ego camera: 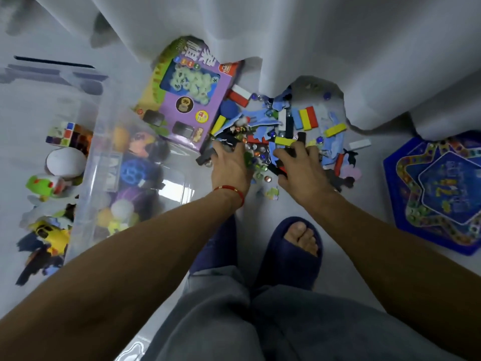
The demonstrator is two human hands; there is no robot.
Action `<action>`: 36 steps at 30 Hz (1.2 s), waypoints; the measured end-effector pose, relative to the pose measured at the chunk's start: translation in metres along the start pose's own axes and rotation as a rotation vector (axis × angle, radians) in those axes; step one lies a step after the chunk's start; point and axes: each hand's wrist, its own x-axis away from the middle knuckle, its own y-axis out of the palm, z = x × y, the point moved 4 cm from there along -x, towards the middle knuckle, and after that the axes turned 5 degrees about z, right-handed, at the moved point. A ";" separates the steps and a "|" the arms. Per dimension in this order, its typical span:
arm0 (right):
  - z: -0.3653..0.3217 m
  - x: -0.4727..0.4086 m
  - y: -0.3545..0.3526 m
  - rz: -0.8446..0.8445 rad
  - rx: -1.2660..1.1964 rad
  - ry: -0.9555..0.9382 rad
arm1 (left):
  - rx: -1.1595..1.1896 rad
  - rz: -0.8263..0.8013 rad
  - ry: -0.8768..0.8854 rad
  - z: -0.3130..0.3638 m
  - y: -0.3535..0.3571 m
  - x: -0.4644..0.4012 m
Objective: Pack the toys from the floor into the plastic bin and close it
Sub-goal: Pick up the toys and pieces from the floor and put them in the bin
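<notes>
Both hands reach down into a messy pile of small toys (283, 126) on the floor (346, 256), right by the bottom edge of the white curtain (338, 48): the left hand (229, 165) has its fingers curled over black pieces and marbles, and the right hand (302, 168) has its fingers curled around some dark blocks. The clear plastic bin (104, 162) stands open to the left of the pile, already holding many toys, and a purple box (187, 100) lies between the bin and the pile. A blue star game board (440, 194) lies on the floor to the right, well apart from the bin.
</notes>
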 end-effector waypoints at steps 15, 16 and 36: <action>0.005 0.002 -0.014 0.185 -0.272 0.075 | 0.206 0.048 0.137 -0.021 -0.018 -0.004; 0.007 0.003 -0.017 0.226 -0.276 0.070 | 0.203 0.049 0.135 -0.022 -0.019 -0.004; -0.118 0.034 -0.195 -0.142 -1.021 0.237 | 1.395 0.212 -0.413 -0.073 -0.188 0.099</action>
